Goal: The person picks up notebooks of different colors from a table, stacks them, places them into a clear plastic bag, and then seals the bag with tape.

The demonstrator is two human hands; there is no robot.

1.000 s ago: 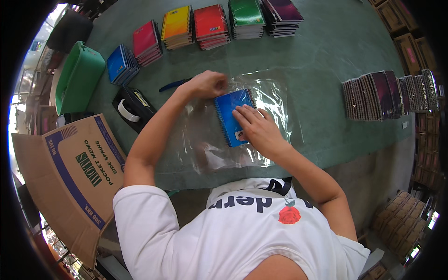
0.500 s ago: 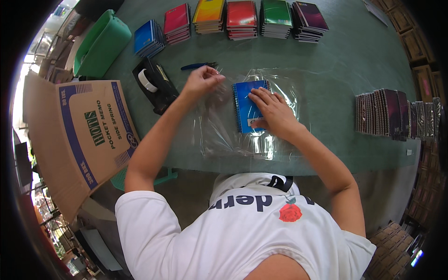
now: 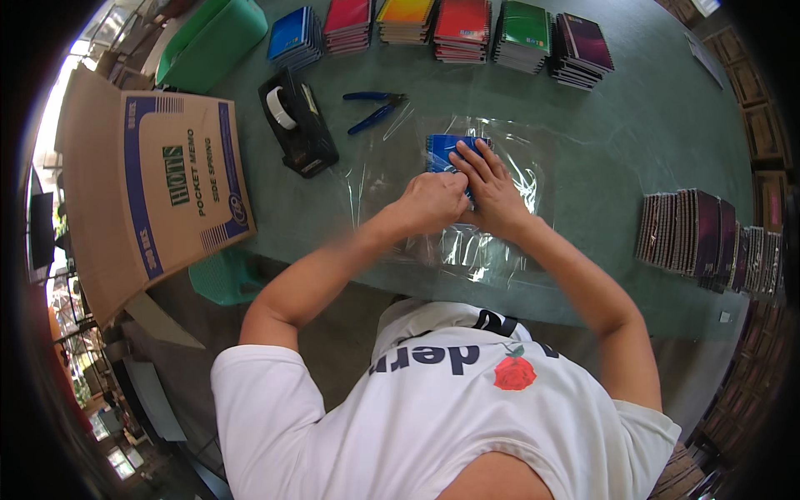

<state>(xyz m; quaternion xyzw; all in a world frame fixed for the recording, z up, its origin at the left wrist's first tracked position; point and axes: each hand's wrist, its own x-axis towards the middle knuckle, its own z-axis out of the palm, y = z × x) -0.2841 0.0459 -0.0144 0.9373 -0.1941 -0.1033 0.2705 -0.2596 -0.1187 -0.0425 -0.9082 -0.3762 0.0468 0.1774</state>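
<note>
In the head view, the blue notebook [image 3: 442,153] lies on clear plastic film [image 3: 392,179] over the green tabletop [image 3: 617,142], its long axis running away from your body. Your right hand [image 3: 493,190] rests open on it, fingers spread and pointing away from you, covering much of its right side. Your left hand [image 3: 435,202] comes over its near, left part with fingers curled, close beside your right thumb; the knuckles block the view, so I cannot tell whether they pinch anything. Both hands overlap the notebook, neither clearly nearer to it.
</note>
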